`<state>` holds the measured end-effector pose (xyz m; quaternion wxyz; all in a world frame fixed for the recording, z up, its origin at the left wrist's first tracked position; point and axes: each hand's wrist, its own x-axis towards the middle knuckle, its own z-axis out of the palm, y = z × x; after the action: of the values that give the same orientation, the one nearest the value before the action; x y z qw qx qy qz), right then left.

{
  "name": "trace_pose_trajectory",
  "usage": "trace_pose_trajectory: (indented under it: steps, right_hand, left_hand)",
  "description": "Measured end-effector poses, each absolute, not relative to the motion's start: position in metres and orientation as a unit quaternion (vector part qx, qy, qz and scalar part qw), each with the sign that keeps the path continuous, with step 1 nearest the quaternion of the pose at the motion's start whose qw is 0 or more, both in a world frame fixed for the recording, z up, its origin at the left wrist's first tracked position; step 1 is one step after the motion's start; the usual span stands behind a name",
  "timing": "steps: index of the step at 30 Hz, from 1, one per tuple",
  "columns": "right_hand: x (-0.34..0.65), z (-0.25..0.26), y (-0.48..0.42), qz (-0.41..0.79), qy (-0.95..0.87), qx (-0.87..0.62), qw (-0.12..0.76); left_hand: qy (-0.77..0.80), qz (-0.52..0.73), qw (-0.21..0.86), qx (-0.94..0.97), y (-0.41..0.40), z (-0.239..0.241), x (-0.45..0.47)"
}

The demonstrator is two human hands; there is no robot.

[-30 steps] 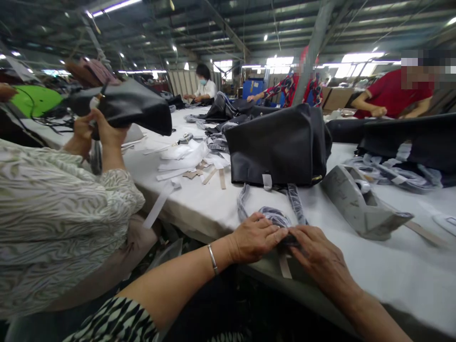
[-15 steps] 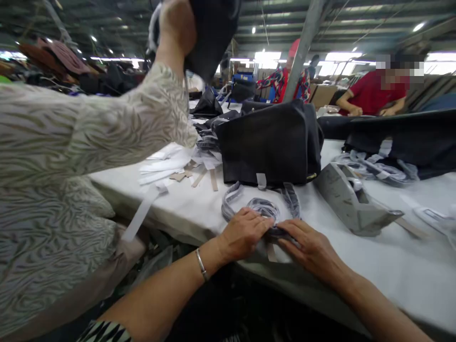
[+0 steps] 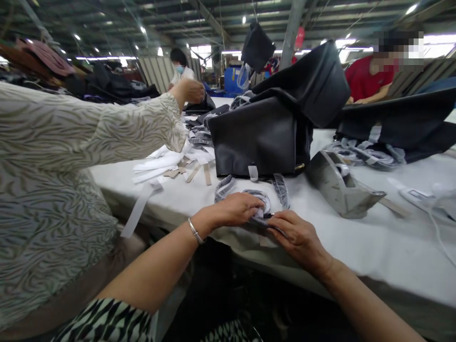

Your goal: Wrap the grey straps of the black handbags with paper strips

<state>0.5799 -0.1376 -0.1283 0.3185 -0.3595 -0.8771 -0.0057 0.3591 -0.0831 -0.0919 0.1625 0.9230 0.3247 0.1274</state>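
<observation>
My left hand (image 3: 233,209) and my right hand (image 3: 297,235) meet at the near edge of the white table (image 3: 356,242), both pinching the grey plastic-wrapped strap (image 3: 258,197) coiled there. The strap runs up to a black leather bag (image 3: 256,135) standing just behind my hands. A silver bracelet is on my left wrist. A second black bag (image 3: 309,80) lies tilted on top of the first one, and another black bag (image 3: 257,46) is up in the air behind it.
A co-worker's patterned sleeve (image 3: 89,128) reaches across the table from the left. A grey tape dispenser (image 3: 338,185) sits right of the bag. White and brown paper strips (image 3: 171,166) lie to the left. More dark bags (image 3: 399,123) and other people are further back.
The co-worker's arm, raised with a black bag before, now stretches low across the table; a second bag lies on the standing one. My hands stay on the strap, lifted slightly.
</observation>
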Motion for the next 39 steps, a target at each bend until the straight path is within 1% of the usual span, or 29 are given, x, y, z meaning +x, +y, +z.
trace_pose_trajectory:
  steps: [3, 7, 10, 14, 17, 19, 22, 25, 29, 35, 39]
  right_hand:
    - [0.578, -0.125, -0.139, -0.004, -0.880, -0.372, 0.297]
    - [0.575, -0.119, -0.137, 0.004, -0.882, -0.380, 0.278]
    - [0.574, -0.115, -0.133, 0.004, -0.878, -0.404, 0.257]
    - [0.572, -0.107, -0.129, -0.051, -0.884, -0.409, 0.221]
    - [0.569, -0.099, -0.125, -0.131, -0.883, -0.392, 0.222]
    - [0.565, -0.096, -0.123, -0.160, -0.884, -0.383, 0.213]
    - [0.564, -0.097, -0.122, -0.157, -0.894, -0.376, 0.185]
    - [0.570, -0.100, -0.122, -0.135, -0.894, -0.391, 0.173]
    - [0.579, -0.099, -0.119, -0.080, -0.904, -0.381, 0.176]
    - [0.565, -0.097, -0.123, -0.120, -0.930, -0.299, 0.177]
    - [0.568, -0.107, -0.133, -0.080, -0.932, -0.299, 0.186]
  left_hand:
    - [0.311, 0.121, 0.167, 0.928, -0.079, -0.089, 0.360]
    - [0.304, 0.088, 0.125, 0.940, -0.076, -0.084, 0.363]
    - [0.313, 0.090, 0.109, 0.939, -0.073, -0.086, 0.365]
    - [0.361, 0.102, 0.115, 0.920, -0.067, -0.094, 0.368]
    - [0.374, 0.092, 0.114, 0.916, -0.063, -0.094, 0.372]
    - [0.375, 0.078, 0.105, 0.918, -0.062, -0.091, 0.376]
    - [0.392, 0.051, 0.076, 0.915, -0.065, -0.086, 0.383]
    - [0.408, 0.054, 0.058, 0.909, -0.070, -0.085, 0.386]
    - [0.395, 0.092, 0.113, 0.907, -0.076, -0.091, 0.382]
    - [0.361, 0.125, 0.161, 0.910, -0.085, -0.094, 0.366]
    - [0.321, 0.133, 0.173, 0.922, -0.094, -0.093, 0.354]
